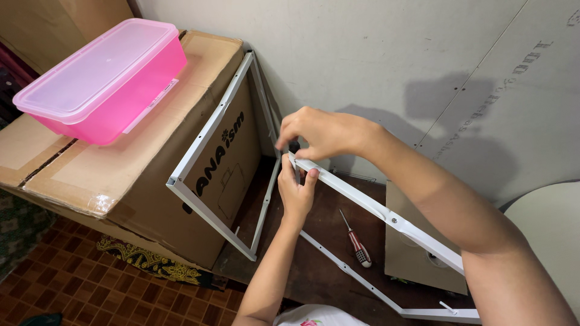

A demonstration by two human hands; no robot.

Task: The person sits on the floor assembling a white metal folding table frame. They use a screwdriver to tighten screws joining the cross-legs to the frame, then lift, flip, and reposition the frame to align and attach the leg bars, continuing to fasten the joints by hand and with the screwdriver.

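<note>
Brown board (pixel 314 265) (grey wall (pixel 374 54) behind) — screwdriver (pixel 356 241) lying there.

Bright even indoor light, sharp focus, soft arm shadow on the wall (pixel 435 102), slight wide-angle stretch at edges

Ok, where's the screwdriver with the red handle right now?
The red-handled screwdriver lies on the dark brown floor, right of the left hand, between two white metal bars.
</note>
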